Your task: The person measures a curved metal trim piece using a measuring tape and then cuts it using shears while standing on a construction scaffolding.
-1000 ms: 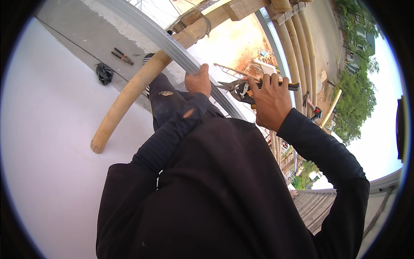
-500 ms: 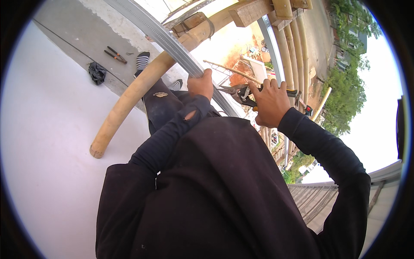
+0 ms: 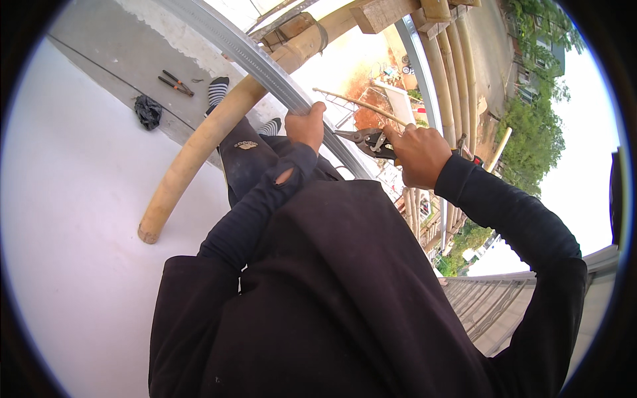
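A long grey metal channel point(image 3: 255, 65) slants from the upper left down toward my lap. My left hand point(image 3: 306, 127) is wrapped round it, thumb on top. In my right hand point(image 3: 423, 156) is a pair of tin snips point(image 3: 373, 142), fingers closed round the handles. The snips' jaws point left and their tips are at the channel's right edge, just past my left hand; whether they touch the metal I cannot tell. My right palm and fingers hide most of the handles.
A thick bamboo pole point(image 3: 199, 149) crosses under the channel. Pincers with orange grips point(image 3: 176, 83) and a crumpled black bag point(image 3: 148, 112) lie on the grey floor at the left. More bamboo poles point(image 3: 458, 79) and a wood block point(image 3: 388, 14) stand at the right, above a drop to the ground.
My right hand has closed its fingers round the snips' handles, which were spread wider, and has shifted slightly right and down. The left hand keeps its grip on the channel.
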Demonstrator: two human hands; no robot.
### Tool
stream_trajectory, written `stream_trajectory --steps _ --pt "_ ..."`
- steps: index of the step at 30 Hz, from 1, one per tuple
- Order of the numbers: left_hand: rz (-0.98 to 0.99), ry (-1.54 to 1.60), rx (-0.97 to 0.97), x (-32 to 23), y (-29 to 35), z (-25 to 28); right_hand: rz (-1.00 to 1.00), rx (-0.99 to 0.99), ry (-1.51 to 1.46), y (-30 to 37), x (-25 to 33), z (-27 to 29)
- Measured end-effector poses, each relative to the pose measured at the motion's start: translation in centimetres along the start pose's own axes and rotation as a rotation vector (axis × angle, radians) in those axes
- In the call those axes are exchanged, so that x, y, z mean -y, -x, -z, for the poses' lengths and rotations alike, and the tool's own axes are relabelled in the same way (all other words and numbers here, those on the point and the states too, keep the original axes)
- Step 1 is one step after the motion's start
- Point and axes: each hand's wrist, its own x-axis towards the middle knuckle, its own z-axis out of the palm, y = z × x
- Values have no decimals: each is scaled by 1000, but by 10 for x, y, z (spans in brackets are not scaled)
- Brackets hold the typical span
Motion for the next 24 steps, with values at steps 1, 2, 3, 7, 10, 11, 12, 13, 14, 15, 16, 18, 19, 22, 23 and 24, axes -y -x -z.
stream_trajectory --steps 1,2,3,7,10,11,12,13,14,15,16,18,19,22,23,24 --pt "21 8 39 -3 0 2 32 -4 23 -3 -5 -1" --pt "42 15 78 -6 0 6 64 -9 46 -6 -11 -2" --pt "63 22 116 -9 0 8 96 -14 70 -7 -17 -4" --pt "90 87 291 -8 -6 24 162 -57 -4 -11 -36 -20" --pt "181 182 502 -6 -14 48 222 -50 -173 -9 -20 -41" --pt "188 219 526 -3 -17 51 173 -51 -208 -7 -11 -48" --pt "196 255 552 0 -20 52 156 -103 -249 -1 -9 -63" --pt "178 259 549 3 -21 50 97 -82 -238 4 -2 -61" --pt "163 245 530 4 -21 49 36 -62 -228 9 4 -55" --pt "149 229 512 4 -21 48 14 -108 -171 13 8 -53" --pt "137 211 496 3 -19 47 -9 -153 -117 17 11 -52" --pt "131 218 438 3 -14 44 -54 -205 -73 24 20 -55" --pt "124 221 415 2 -13 42 -82 -216 -81 27 23 -56" --pt "146 163 441 -3 -13 48 -90 -268 -241 32 26 -72" --pt "161 178 458 -5 -13 51 -83 -206 -411 33 26 -77" --pt "176 191 474 -7 -12 54 -73 -143 -583 33 26 -83"
